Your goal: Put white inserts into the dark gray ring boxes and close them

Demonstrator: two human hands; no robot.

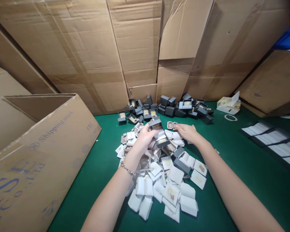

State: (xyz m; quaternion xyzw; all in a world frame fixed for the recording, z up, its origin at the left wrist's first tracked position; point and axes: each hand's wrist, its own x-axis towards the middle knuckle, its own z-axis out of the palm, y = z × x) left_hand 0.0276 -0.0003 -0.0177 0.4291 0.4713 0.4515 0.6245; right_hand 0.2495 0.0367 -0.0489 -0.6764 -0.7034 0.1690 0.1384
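Grey open box (159, 135), one only, held in left hand (144, 139).

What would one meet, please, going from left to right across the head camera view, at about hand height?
The cardboard shipping carton, the left hand holding a dark box, the right hand, the black-banded white sheets.

Left hand (143, 139) holds a dark gift box (161, 138) over white inserts (168, 183).

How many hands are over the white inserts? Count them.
2: the left hand, on an open gray box above the pile of white inserts, and the right hand, resting on the pile's far edge.
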